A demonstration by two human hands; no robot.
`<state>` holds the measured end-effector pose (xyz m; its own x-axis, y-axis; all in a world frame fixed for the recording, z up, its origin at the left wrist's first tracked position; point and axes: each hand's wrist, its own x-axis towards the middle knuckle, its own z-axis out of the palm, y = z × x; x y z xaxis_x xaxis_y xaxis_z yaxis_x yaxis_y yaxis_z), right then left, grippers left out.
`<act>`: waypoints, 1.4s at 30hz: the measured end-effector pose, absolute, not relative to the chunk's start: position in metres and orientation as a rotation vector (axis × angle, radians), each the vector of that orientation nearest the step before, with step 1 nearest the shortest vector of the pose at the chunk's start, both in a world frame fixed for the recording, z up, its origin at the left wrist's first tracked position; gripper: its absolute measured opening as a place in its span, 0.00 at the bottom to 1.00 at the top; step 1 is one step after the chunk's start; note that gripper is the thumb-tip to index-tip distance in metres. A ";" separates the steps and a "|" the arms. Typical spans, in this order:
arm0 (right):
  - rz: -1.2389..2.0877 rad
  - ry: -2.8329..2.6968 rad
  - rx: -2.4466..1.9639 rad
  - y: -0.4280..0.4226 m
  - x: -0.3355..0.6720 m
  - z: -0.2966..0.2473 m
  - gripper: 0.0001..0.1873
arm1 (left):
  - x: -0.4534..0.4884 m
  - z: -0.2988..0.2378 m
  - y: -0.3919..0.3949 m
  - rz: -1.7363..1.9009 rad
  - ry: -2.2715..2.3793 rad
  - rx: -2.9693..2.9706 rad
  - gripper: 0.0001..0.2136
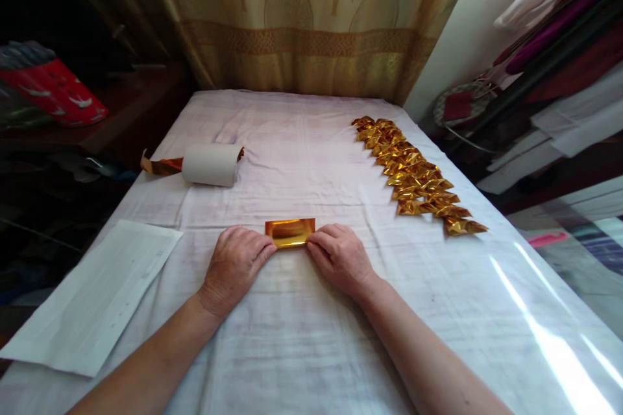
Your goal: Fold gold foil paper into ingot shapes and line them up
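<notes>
A small rectangle of shiny gold foil paper [291, 233] lies at the middle of the cloth-covered surface, its near edge rolled or folded over. My left hand [237, 259] pinches its left near corner between thumb and fingers. At the opposite near corner, my right hand [341, 256] has its fingertips closed on the foil. Both hands rest low on the cloth. To the right stand rows of folded gold foil pieces [413, 172], pointed at the ends and set close together.
A white cardboard tube [210, 165] with gold foil sheets [165, 166] sticking out lies at the left. Nearer is a printed white sheet [97, 298]. A red container [58, 91] stands on a dark cabinet. Curtains [302, 19] hang behind, and clothes [574, 104] at the right.
</notes>
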<state>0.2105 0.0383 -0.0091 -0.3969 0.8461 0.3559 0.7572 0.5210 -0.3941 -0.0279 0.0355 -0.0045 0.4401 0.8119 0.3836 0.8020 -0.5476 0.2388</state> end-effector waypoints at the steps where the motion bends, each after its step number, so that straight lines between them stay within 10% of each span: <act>1: 0.235 -2.240 -1.342 0.039 0.211 -0.009 0.09 | -0.028 -0.005 0.036 0.715 1.500 2.626 0.11; 42: 0.139 -2.064 -1.720 0.044 0.200 -0.009 0.12 | -0.022 0.001 0.043 0.544 1.767 2.483 0.10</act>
